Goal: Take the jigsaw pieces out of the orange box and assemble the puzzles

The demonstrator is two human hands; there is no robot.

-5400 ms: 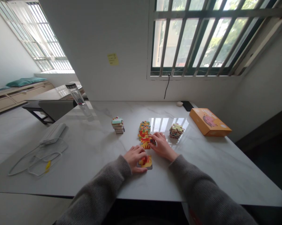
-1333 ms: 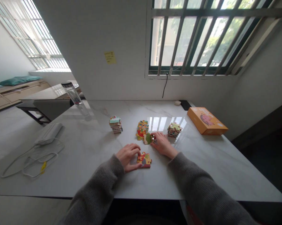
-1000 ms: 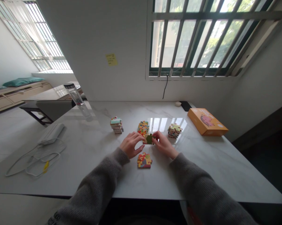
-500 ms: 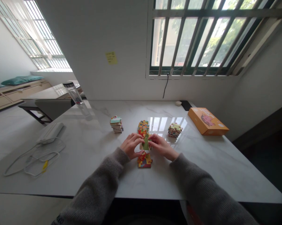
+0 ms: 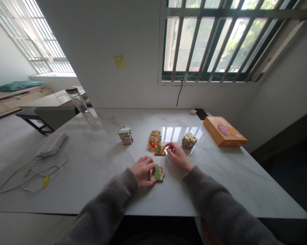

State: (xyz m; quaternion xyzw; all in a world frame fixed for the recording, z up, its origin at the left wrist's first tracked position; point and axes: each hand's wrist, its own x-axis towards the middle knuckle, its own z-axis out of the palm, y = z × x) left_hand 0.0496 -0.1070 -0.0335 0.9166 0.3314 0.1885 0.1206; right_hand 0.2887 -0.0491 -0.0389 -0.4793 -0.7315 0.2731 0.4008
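Observation:
My left hand (image 5: 143, 172) is low at the table's middle, thumb and fingers closed around the left side of a green-topped puzzle piece (image 5: 158, 174). That piece lies on or with a small near pile. Farther up, my right hand (image 5: 179, 156) has its bent fingertips at the right edge of a red-and-green puzzle piece (image 5: 160, 150). This piece sits against the front of a colourful cluster of overlapping puzzle pieces (image 5: 154, 137). A stack of puzzle pieces (image 5: 125, 135) stands to the left, and another stack (image 5: 189, 141) is beyond my right hand.
An orange box (image 5: 224, 132) lies at the right, with a black phone (image 5: 201, 114) and small white object (image 5: 193, 111) behind it. At the left are a white adapter (image 5: 52, 144) with looped cable and a clear bottle (image 5: 77, 100). The white table (image 5: 219, 190) meets the wall.
Both hands were together at the green piece in the middle. The left hand has brought it down toward me over the near pile; the right hand stays up by the red-and-green piece.

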